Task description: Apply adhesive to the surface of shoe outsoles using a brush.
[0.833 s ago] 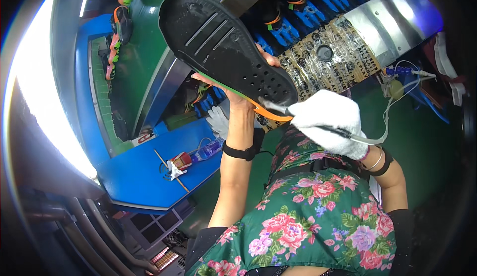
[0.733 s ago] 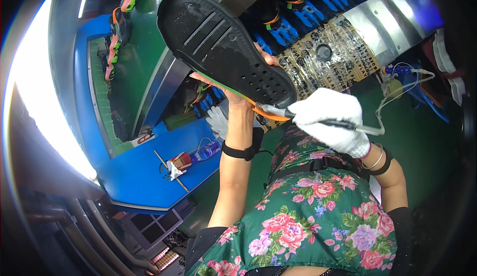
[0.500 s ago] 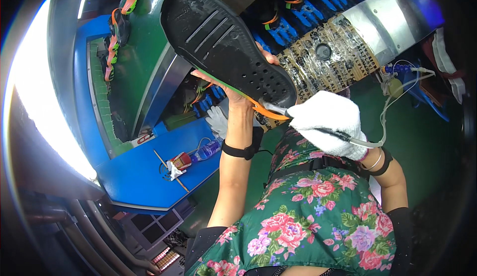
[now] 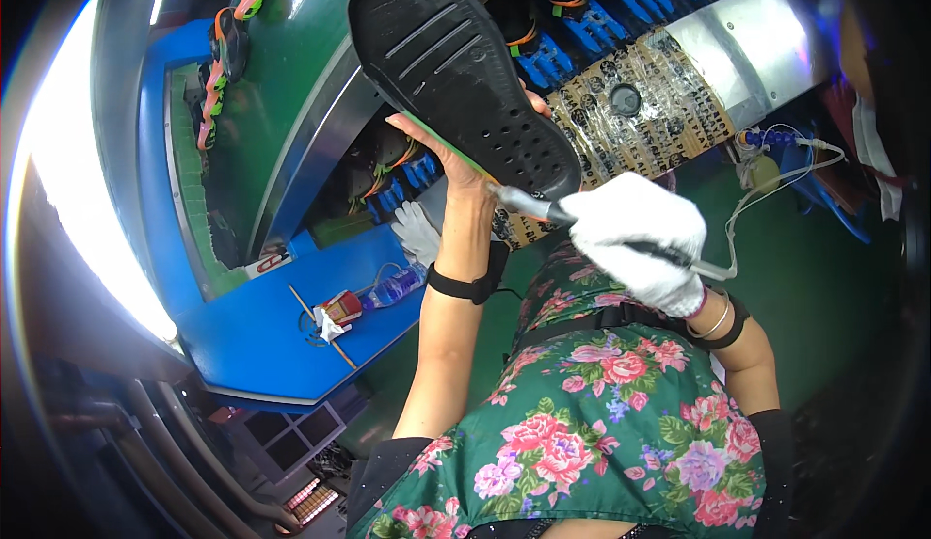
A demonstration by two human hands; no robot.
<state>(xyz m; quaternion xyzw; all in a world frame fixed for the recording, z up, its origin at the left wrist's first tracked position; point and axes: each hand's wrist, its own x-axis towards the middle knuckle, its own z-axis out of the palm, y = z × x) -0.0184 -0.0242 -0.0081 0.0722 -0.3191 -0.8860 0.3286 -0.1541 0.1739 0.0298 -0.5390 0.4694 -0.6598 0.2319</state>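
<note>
A black shoe sole (image 4: 465, 83) with slots, small holes and a green-and-orange side edge is tilted up in front of me. My bare left hand (image 4: 460, 166) grips it from beneath; its fingertips show past the far edge and the rest is hidden. My right hand (image 4: 640, 234), in a white knit glove, is closed around a dark-handled glue brush (image 4: 535, 206) with a thin clear hose (image 4: 716, 270) running from its back end. The pale brush tip touches or nearly touches the sole's near left edge, beside my left wrist.
A blue side table (image 4: 262, 340) bears a bottle (image 4: 393, 289), a red container (image 4: 341, 307) with a stick, and a white glove (image 4: 417, 234). Ahead stands a ledge wrapped in printed tape (image 4: 659, 132), with blue racks of shoe parts (image 4: 601, 30) behind. Colourful shoe uppers (image 4: 228, 45) lie at left.
The brush has moved left along the sole's near edge, its tip now close to my left wrist. The sole has shifted slightly right and up in the picture.
</note>
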